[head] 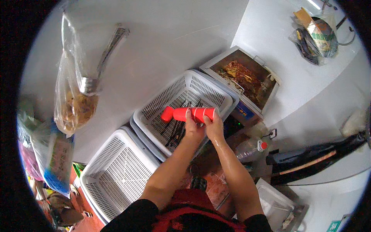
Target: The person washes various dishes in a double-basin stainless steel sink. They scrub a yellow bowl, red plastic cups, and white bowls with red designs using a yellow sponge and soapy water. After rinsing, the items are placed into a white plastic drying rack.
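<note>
Several nested red cups (199,114) with pale rims lie sideways between both my hands, above a white perforated plastic basket (185,76). My left hand (193,124) grips the middle of the stack from below, its thumb on top. Around the open-rim end at the right my right hand (214,124) is closed. Another red object (167,114), perhaps one more cup, is tilted at the left end of the stack; whether it touches the stack I cannot tell. Dark, thin sticks or strips (176,133) lie in the basket beneath.
A second white basket (123,171) stands at lower left. Behind on the right is a metal fryer-like vat (243,76) with brown residue. A plastic jug (249,149) with a red cap stands right of my forearm. Plastic bags (76,110) hang at left.
</note>
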Tool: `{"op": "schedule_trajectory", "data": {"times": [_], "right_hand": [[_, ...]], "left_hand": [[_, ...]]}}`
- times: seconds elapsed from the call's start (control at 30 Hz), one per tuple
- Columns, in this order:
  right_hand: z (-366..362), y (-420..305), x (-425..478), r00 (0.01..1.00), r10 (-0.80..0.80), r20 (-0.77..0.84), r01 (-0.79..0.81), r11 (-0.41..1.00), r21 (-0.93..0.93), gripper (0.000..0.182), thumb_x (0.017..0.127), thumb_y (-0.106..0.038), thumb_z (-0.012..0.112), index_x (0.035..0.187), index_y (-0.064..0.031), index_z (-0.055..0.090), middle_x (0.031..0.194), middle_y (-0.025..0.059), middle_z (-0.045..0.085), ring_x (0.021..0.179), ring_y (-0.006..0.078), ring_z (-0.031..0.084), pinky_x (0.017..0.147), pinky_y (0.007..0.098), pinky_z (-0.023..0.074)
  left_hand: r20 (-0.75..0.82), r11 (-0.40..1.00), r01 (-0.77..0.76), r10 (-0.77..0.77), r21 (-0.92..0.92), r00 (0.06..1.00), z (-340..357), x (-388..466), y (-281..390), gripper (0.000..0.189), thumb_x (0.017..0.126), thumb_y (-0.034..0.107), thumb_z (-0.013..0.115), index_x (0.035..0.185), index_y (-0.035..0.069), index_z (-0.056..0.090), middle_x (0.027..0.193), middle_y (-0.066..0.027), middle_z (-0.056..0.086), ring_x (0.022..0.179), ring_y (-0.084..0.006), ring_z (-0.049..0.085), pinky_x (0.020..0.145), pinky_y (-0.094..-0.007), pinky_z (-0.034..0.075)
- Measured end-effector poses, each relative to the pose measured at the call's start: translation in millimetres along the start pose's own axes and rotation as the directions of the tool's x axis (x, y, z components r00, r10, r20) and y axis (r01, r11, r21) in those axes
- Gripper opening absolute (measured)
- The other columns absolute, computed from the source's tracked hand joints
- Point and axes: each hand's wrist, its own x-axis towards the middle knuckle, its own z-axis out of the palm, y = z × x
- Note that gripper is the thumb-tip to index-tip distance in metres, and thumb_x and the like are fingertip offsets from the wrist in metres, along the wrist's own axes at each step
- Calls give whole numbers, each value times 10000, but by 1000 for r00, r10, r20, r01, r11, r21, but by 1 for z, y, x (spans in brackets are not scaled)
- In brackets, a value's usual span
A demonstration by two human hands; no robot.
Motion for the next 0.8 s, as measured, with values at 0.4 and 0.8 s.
{"op": "schedule_trajectory", "data": {"times": [0.4, 0.8], "right_hand": [[51, 75, 190, 710, 271, 649, -551, 788, 273, 268, 829, -277, 619, 1027, -100, 583, 918, 26, 612, 778, 142, 587, 590, 277, 499], [122, 128, 256, 528, 99, 844, -372, 920, 125, 252, 846, -259, 598, 1026, -82, 584, 948, 28, 622, 804, 151, 594, 653, 302, 477]], "left_hand": [[-120, 997, 23, -14, 68, 993, -7, 118, 36, 433, 906, 482, 404, 923, 73, 548, 851, -125, 568, 790, -257, 527, 760, -427, 450], [-185, 959, 72, -21, 275, 983, -9, 132, 32, 258, 895, 334, 511, 974, 89, 524, 905, -87, 561, 838, -237, 557, 763, -362, 487]]}}
